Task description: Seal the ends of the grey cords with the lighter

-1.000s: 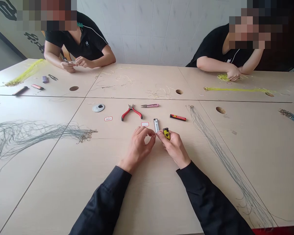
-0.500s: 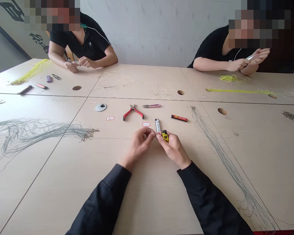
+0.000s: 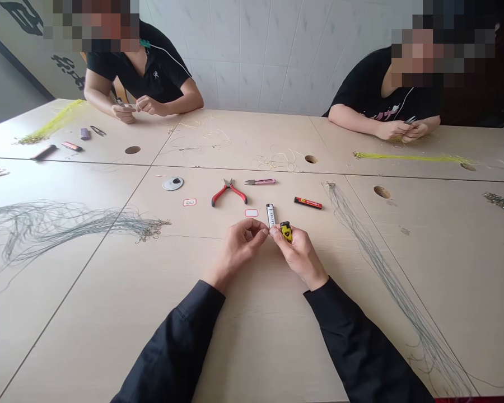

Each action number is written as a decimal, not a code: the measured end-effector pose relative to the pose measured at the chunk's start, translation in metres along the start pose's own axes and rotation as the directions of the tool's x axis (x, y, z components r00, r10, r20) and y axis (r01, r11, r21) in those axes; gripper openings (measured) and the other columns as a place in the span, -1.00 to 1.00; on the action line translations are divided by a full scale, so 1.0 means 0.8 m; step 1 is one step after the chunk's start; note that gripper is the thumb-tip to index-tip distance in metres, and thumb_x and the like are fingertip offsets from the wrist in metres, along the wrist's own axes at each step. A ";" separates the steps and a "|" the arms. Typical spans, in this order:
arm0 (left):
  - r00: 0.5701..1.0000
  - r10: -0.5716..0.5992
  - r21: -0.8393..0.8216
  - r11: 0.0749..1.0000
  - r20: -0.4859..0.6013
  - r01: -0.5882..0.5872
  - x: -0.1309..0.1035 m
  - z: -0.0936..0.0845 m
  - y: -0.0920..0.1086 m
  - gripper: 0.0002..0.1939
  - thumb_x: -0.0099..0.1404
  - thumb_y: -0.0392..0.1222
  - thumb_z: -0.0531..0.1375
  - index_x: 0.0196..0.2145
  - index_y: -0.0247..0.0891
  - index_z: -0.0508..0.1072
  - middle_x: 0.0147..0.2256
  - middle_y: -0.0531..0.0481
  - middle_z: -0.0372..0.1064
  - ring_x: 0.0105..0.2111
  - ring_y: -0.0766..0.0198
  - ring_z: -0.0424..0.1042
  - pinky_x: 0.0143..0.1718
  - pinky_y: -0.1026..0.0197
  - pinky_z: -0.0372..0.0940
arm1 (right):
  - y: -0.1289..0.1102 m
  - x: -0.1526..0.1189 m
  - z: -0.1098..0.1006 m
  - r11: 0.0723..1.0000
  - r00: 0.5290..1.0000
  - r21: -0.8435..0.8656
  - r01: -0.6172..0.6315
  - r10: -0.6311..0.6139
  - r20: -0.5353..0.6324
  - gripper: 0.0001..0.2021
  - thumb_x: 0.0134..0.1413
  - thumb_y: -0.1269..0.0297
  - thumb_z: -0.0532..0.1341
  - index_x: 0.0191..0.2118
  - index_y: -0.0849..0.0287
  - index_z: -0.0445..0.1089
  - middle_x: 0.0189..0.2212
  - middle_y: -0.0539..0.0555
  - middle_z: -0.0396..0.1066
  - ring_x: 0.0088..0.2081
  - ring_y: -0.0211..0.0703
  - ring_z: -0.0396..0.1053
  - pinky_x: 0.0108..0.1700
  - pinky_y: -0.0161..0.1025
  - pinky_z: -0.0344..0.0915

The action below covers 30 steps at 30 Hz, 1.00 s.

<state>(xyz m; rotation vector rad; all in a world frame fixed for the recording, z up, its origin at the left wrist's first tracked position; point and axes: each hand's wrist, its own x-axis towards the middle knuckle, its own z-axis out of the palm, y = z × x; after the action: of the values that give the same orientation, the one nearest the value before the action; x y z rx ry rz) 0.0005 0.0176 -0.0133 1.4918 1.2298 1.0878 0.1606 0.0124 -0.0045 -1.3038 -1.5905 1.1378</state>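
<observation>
Pale table (image 3: 260, 347). Left hand (image 3: 244, 244): thumb and forefinger pinched, contents too small to tell. Right hand (image 3: 296, 251): fingers curled round yellow lighter (image 3: 286, 232). White lighter (image 3: 270, 215): just beyond both. Pliers (image 3: 217, 197): farther off.

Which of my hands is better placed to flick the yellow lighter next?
Probably your right hand, since it holds the yellow lighter. Your left hand, curled close beside it, shows no lighter in its grasp.
</observation>
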 end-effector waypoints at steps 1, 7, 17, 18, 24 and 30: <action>1.000 0.005 0.008 1.000 -0.006 -0.005 0.000 0.000 0.000 -0.78 0.28 -0.08 0.17 -0.36 -0.30 0.46 -0.47 0.06 0.34 -0.52 0.39 0.18 -0.49 0.32 0.09 | -0.001 0.000 0.000 1.000 1.000 0.000 -0.001 0.001 -0.001 -0.64 0.19 -0.01 0.14 -0.46 0.16 0.18 -0.58 -0.11 0.00 -0.52 -0.29 -0.02 -0.45 -0.30 -0.01; 0.999 0.035 0.051 0.998 0.011 -0.035 -0.003 -0.001 0.009 -0.81 0.28 -0.10 0.17 -0.33 -0.29 0.46 -0.43 0.04 0.39 -0.53 0.40 0.19 -0.49 0.31 0.13 | -0.002 0.000 -0.002 1.000 1.000 -0.028 -0.003 0.002 -0.023 -0.62 0.18 -0.05 0.14 -0.47 0.16 0.19 -0.57 -0.09 0.04 -0.50 -0.27 0.01 -0.43 -0.29 0.02; 0.997 0.081 0.121 0.989 0.017 -0.083 -0.003 0.001 0.006 -0.87 0.25 -0.20 0.15 -0.41 -0.29 0.42 -0.47 0.06 0.34 -0.50 0.39 0.21 -0.46 0.31 0.15 | -0.001 0.000 -0.006 0.995 1.000 -0.102 0.011 -0.014 -0.024 -0.61 0.20 -0.04 0.13 -0.49 0.16 0.18 -0.58 -0.09 0.06 -0.50 -0.27 0.03 -0.43 -0.29 0.01; 0.997 0.075 0.112 0.991 0.017 -0.076 -0.002 0.001 0.005 -0.87 0.25 -0.20 0.14 -0.40 -0.29 0.42 -0.47 0.06 0.33 -0.51 0.39 0.20 -0.47 0.31 0.15 | -0.001 0.000 -0.005 0.995 1.000 -0.095 0.012 -0.014 -0.024 -0.61 0.20 -0.04 0.13 -0.49 0.15 0.17 -0.58 -0.09 0.05 -0.51 -0.27 0.01 -0.43 -0.29 0.01; 0.998 0.048 0.066 0.997 -0.035 -0.046 -0.001 0.002 0.003 -0.83 0.27 -0.14 0.14 -0.39 -0.30 0.42 -0.46 0.05 0.34 -0.50 0.40 0.19 -0.46 0.31 0.14 | -0.001 0.000 -0.003 0.999 0.998 0.000 -0.053 0.053 -0.044 -0.62 0.17 -0.05 0.16 -0.47 0.16 0.22 -0.60 -0.11 0.00 -0.54 -0.30 -0.03 -0.47 -0.30 0.00; 0.999 0.049 0.073 0.996 -0.002 -0.049 -0.002 0.002 0.002 -0.82 0.27 -0.13 0.15 -0.38 -0.29 0.42 -0.46 0.06 0.33 -0.50 0.39 0.18 -0.47 0.31 0.13 | -0.001 0.001 -0.002 0.996 0.994 -0.003 -0.087 0.086 -0.064 -0.72 0.10 0.05 0.21 -0.36 0.21 0.40 -0.55 -0.07 0.16 -0.50 -0.27 0.08 -0.43 -0.32 0.10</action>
<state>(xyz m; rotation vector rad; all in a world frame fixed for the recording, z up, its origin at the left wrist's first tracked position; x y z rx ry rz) 0.0025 0.0154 -0.0119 1.5837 1.2533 1.0882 0.1615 0.0137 -0.0034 -1.4107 -1.5048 1.1336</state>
